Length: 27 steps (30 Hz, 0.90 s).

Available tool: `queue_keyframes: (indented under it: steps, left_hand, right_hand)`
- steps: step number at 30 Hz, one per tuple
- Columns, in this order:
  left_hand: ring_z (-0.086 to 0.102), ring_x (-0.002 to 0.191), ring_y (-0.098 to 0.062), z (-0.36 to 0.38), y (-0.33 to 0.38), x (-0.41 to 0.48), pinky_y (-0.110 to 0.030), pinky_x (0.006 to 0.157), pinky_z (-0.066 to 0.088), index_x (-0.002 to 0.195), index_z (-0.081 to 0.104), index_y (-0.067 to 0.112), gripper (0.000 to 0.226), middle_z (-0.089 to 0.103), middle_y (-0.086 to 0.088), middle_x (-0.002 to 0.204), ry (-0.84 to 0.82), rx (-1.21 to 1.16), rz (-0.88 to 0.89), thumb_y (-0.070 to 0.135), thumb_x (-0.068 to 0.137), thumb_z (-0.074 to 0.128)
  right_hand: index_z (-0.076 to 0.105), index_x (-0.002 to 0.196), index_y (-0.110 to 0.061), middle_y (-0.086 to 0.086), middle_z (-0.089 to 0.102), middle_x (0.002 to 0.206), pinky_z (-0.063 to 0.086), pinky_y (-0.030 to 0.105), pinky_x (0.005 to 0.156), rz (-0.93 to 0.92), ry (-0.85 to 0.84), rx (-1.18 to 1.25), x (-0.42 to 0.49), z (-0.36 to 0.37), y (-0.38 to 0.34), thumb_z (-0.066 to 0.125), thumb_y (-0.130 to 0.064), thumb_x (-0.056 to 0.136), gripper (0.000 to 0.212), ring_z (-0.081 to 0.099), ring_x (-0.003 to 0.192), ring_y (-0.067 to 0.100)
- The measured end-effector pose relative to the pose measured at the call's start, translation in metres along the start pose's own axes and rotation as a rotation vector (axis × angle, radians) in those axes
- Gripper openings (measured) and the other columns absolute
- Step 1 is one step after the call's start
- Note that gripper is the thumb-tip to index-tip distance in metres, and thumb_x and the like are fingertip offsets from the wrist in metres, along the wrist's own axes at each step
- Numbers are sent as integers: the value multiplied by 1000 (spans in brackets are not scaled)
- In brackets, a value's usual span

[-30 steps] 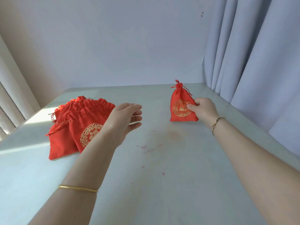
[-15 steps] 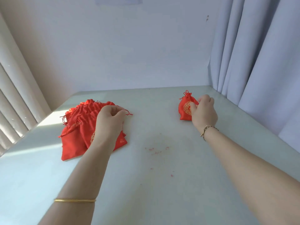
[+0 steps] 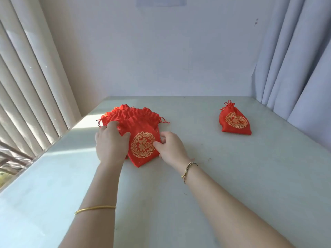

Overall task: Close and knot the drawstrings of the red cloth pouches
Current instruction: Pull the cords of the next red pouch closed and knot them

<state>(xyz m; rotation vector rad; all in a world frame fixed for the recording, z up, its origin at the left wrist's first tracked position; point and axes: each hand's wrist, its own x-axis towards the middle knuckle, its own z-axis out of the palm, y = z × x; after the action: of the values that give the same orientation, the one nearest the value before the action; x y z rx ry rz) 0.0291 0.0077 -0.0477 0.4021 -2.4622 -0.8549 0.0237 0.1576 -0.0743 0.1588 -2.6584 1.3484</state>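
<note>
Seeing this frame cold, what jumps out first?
A pile of red pouches sits left of centre, its top pouch showing a gold emblem; the left hand rests on the pile and the right hand pinches that pouch's right edge. One cinched pouch lies alone, far right.

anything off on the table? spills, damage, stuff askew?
Minor only. A few tiny red specks, likely lint, lie on the table. The pile of pouches is fanned unevenly, its top pouch tilted. The tied pouch sits apart, intact.
</note>
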Motion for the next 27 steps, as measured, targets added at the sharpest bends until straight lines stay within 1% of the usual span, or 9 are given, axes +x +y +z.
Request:
queue_keyframes:
  steps: [3,5,9,12,15,17,20,21,27]
  left_hand:
    - [53,104,-32,0,-2,3,-36,78,41,112,60,15,29,66,-7,97,29,-107,2,17,83,62]
    - [57,96,-27,-2,4,3,-33,77,42,117,58,13,34,64,-1,87,-30,-223,-1,11,83,60]
    - [54,73,-10,-12,24,-2,-23,71,40,114,64,9,29,62,1,81,-180,-326,172,3,87,53]
    - [51,63,-3,-22,45,-10,-7,59,41,99,69,17,26,61,1,77,-288,-439,271,2,91,49]
    - [57,67,-13,-30,62,-18,-30,70,54,90,69,25,28,62,-19,78,-406,-606,308,5,93,49]
    - [59,73,-22,-33,68,-22,-44,76,54,90,68,27,28,62,-22,85,-442,-661,323,7,94,49]
    - [55,73,-21,-31,67,-21,-42,74,50,90,69,28,27,57,-10,79,-461,-710,328,8,93,51]
    - [54,73,-19,-30,65,-20,-40,74,49,92,69,26,25,55,-7,78,-464,-715,325,7,93,52]
    - [60,58,-3,-23,55,-16,-16,62,51,100,61,17,16,61,0,73,-496,-541,307,6,89,59]
  right_hand:
    - [62,91,-15,13,64,87,54,41,71,-20,4,21,1,-1,2,54,-25,79,18,63,75,29]
    - [61,98,-16,12,63,95,54,39,74,-26,5,83,-2,-5,1,54,-20,81,19,63,82,29]
    - [50,121,-12,4,57,101,48,33,71,-2,70,161,-9,-24,2,48,-14,88,32,61,88,28]
    - [41,132,-12,0,60,87,44,24,60,24,163,216,-15,-52,0,38,-9,91,41,60,73,20]
    - [36,135,-25,7,69,84,33,12,40,30,110,267,-21,-82,-7,36,-4,89,50,52,55,14]
    - [47,125,-24,7,71,82,31,11,38,15,24,245,-22,-94,-10,40,-2,86,46,49,51,14]
    - [64,87,-6,7,60,64,32,20,42,-45,-14,139,-22,-101,-11,52,-6,87,12,41,47,15]
    - [65,82,1,12,57,62,34,27,47,-58,17,96,-21,-103,-10,56,-10,87,15,42,47,18]
    - [64,89,13,32,63,100,39,34,78,-158,164,-73,-20,-115,-9,58,-21,90,34,58,92,36]
